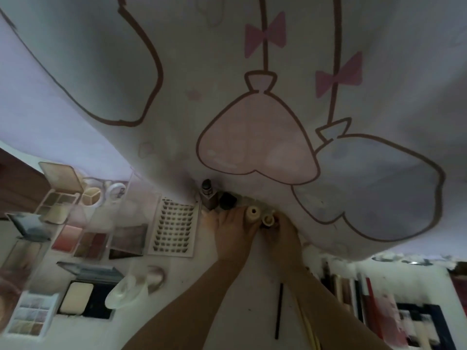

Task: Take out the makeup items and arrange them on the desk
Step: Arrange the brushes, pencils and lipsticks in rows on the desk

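Head view: both my forearms reach to the far edge of the worktop (242, 294), under a hanging printed cloth (252, 97).
Left grip: my left hand (232, 231) curls round a cream tube (253, 213), top end up.
Right grip: my right hand (283, 233) pinches a smaller cream tube (267, 220) just beside the first; its fingertips are in shadow.
Task things: the two tubes sit at the back edge, beside a square bottle (207, 195) and a dark jar (227, 200); open palettes (75, 233) and a lash card (174, 228) lie to the left.
Risk, knock: the bottle stands upright close to my left knuckles; a sideways move could tip it.
Risk, cloth: it drapes over the tubes and may snag them or hide where I set them.
Risk, slip: the tubes nearly touch, so one may push the other over.
Risk, roll: a black pencil (279, 311) lies loose near my right forearm.
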Tool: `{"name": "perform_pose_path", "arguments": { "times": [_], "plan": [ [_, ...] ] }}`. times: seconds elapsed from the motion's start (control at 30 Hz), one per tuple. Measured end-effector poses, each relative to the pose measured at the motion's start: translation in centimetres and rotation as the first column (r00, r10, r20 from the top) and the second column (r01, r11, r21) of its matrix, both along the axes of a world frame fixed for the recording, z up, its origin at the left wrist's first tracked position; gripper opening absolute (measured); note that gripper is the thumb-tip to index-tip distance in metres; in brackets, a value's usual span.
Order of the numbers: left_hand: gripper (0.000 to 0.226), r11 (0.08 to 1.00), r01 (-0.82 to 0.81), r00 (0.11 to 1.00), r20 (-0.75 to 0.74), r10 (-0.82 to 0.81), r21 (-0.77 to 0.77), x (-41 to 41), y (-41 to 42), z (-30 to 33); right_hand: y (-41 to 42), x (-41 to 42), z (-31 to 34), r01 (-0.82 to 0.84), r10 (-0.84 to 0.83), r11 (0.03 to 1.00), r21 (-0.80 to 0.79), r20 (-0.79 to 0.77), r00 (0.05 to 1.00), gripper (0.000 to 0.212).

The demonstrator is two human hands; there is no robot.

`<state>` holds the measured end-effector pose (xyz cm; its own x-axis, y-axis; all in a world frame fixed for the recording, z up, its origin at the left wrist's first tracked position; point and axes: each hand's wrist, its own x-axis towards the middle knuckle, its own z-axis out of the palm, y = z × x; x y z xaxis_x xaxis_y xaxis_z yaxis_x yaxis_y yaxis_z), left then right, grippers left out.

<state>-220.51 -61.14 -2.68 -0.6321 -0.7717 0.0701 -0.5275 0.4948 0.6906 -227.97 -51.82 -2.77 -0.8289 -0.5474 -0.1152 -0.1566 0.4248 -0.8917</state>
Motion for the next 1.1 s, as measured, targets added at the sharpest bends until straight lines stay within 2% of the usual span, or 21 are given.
{"name": "perform_pose_path", "arguments": {
  "times": [0.07,0.17,0.27,0.33,0.4,0.47,0.53,0.67,0.77,0.87,0.93,1.0,1.1],
  "plan": [
    [0.046,1.0,0.019,0.999,0.032,-0.02,0.015,0.0,-0.3,0.0,-0.1,0.0,0.3,-0.007,0.008,1.0,0.022,-0.04,0.999,0.016],
    [0.061,0.998,0.023,0.992,0.119,-0.029,0.051,1.0,0.1,0.5,1.4,0.0,1.2,-0.048,0.044,0.988,0.149,0.031,0.999,0.039],
    [0.045,0.997,0.015,0.999,0.051,-0.019,0.071,3.9,2.2,1.4,5.2,0.3,2.5,-0.051,0.047,0.97,0.237,0.025,0.999,0.029],
    [0.027,0.993,0.086,0.996,0.022,-0.088,0.075,5.8,4.1,1.6,8.1,0.6,3.5,-0.059,0.068,0.946,0.318,-0.017,0.998,0.016],
    [0.017,0.965,0.241,0.964,0.087,-0.251,0.107,6.8,5.9,1.5,10.1,1.3,4.1,-0.14,0.173,0.881,0.451,-0.032,0.984,0.01],
    [0.02,0.909,0.382,0.887,0.209,-0.411,0.167,6.7,7.6,0.9,11.0,2.5,3.8,-0.201,0.293,0.761,0.617,-0.049,0.955,0.021],
    [0.025,0.878,0.425,0.812,0.334,-0.478,0.221,5.7,8.8,0.7,11.4,3.8,3.5,-0.151,0.326,0.683,0.715,-0.114,0.938,0.028],
    [0.033,0.867,0.471,0.715,0.505,-0.484,0.165,3.7,9.7,0.7,11.5,5.7,2.9,-0.085,0.337,0.629,0.773,-0.172,0.925,0.035],
    [0.022,0.881,0.449,0.688,0.57,-0.449,0.151,3.2,9.6,0.8,10.9,6.1,2.5,-0.038,0.308,0.613,0.789,-0.194,0.931,0.053],
    [0.019,0.897,0.413,0.669,0.616,-0.415,0.155,4.3,9.1,1.0,10.2,6.3,2.9,-0.065,0.254,0.589,0.805,-0.107,0.961,0.059],
    [0.019,0.906,0.398,0.669,0.63,-0.394,0.144,6.4,7.7,1.1,9.4,6.7,3.4,-0.083,0.243,0.568,0.819,-0.071,0.967,0.046],
    [0.018,0.92,0.376,0.681,0.64,-0.356,0.111,9.6,5.6,1.2,7.8,7.7,3.9,-0.116,0.303,0.566,0.816,-0.075,0.95,0.028],
    [0.019,0.953,0.295,0.706,0.655,-0.269,0.073,15.0,2.5,1.0,4.2,10.6,4.1,-0.211,0.382,0.581,0.786,-0.034,0.924,0.02]
  ]
}}
